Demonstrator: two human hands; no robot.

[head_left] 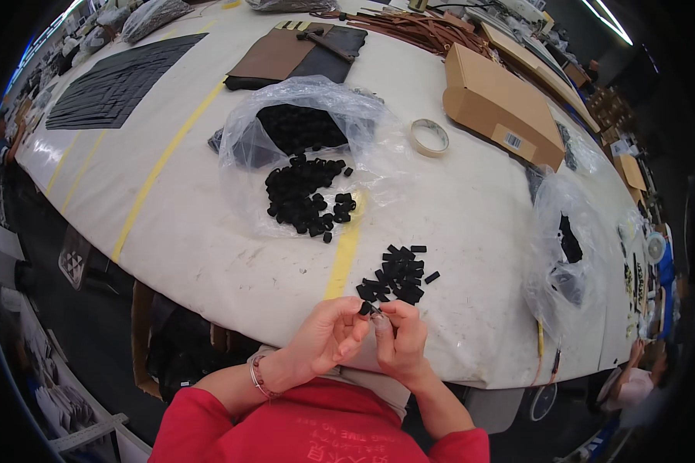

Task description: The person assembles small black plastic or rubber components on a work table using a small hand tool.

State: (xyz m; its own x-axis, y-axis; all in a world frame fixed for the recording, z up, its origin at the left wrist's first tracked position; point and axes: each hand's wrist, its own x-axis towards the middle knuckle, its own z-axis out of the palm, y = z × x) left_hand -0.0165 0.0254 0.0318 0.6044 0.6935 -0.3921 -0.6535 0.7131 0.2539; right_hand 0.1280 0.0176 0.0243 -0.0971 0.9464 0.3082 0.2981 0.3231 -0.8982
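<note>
Whitish desk (208, 216), yellow stripes, fills most of view. Clear plastic bag (359, 125) on it, black pieces inside. Brown cardboard box (502, 104), far right side. Pile of black rolls (297, 189) spilling from bag mouth. Left hand (328, 336) curled, thumb and fingertips pinched; right hand (403, 339) likewise. Loose black pile (400, 272) just beyond hands. Tape roll (418, 147) near box. Small black piece (364, 308) gripped between both hands' fingertips, near desk edge; fine detail unclear.

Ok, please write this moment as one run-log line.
left hand: holds small black piece | right hand: close beside it | ahead: black pile | beyond: plastic bag with black pieces
</note>
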